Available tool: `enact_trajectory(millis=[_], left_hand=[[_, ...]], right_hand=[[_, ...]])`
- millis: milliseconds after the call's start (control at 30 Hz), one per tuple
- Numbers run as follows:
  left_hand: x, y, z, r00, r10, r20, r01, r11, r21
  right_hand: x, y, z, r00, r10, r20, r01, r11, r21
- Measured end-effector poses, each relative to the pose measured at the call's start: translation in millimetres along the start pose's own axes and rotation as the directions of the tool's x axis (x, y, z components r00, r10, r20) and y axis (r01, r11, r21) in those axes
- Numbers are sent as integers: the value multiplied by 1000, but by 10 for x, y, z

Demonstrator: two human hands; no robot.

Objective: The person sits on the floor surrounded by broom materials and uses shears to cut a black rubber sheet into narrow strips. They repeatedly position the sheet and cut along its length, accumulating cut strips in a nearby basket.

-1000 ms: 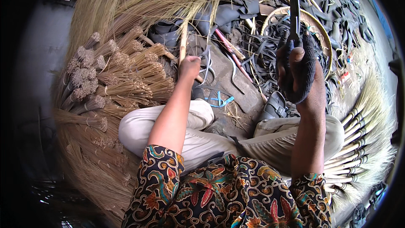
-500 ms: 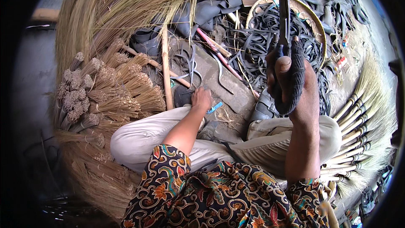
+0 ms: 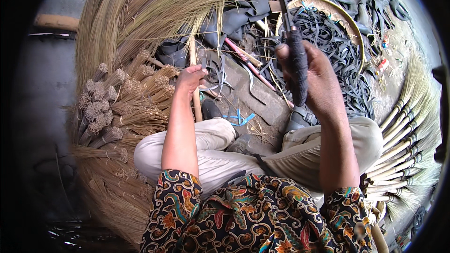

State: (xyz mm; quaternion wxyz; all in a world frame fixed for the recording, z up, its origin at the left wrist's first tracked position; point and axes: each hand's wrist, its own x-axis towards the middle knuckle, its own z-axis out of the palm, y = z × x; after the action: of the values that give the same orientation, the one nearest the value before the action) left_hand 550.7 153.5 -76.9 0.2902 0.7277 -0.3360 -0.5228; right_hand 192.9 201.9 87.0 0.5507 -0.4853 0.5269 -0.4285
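Observation:
My left hand (image 3: 190, 78) is closed round a pale wooden stick (image 3: 197, 107) that stands up in front of my left knee. The stick's upper end meets the long grass strands. Raised at the right, my right hand (image 3: 318, 77) grips a pair of scissors (image 3: 297, 68) by the black-wrapped handle, blades pointing up and away from me. Part of the grip is hidden behind the handle. Beyond the scissors lies a heap of black rubber strips (image 3: 323, 42) in a round woven tray (image 3: 354, 23). A blue strip of tie (image 3: 240, 118) rests on the floor between my knees.
Bundled grass stalks (image 3: 126, 98) are piled at my left, under a large sheaf of long grass (image 3: 140, 14). Finished brooms (image 3: 398, 145) lie in a row at my right. Black rubber sheets (image 3: 243, 11) and a pink stick (image 3: 248, 61) lie ahead beside a flat slab (image 3: 262, 91).
My left hand has moved up and left from the floor onto the wooden stick. My right hand has shifted left with the scissors, whose blades now tilt left. The blue tie is now uncovered.

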Motion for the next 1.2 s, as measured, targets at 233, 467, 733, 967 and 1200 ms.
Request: enact_trajectory(millis=[233, 467, 733, 967, 1200], left_hand=[[-701, 806, 45, 977, 210, 26, -184, 903, -389], [-1394, 905, 241, 924, 360, 129, -210, 760, -616], [-1745, 357, 484, 853, 76, 516, 96, 950, -298], [-1794, 693, 245, 900, 230, 371, 33, 812, -583], [-1692, 888, 37, 939, 337, 75, -188, 683, -705]], right_hand=[[-7, 184, 159, 998, -42, 44, 46, 995, -94], [-55, 517, 690, 940, 173, 296, -268, 909, 320], [-13, 590, 661, 964, 144, 224, -221, 903, 370], [-108, 520, 696, 978, 83, 193, -92, 995, 40], [-342, 403, 779, 916, 21, 401, 105, 951, -291]])
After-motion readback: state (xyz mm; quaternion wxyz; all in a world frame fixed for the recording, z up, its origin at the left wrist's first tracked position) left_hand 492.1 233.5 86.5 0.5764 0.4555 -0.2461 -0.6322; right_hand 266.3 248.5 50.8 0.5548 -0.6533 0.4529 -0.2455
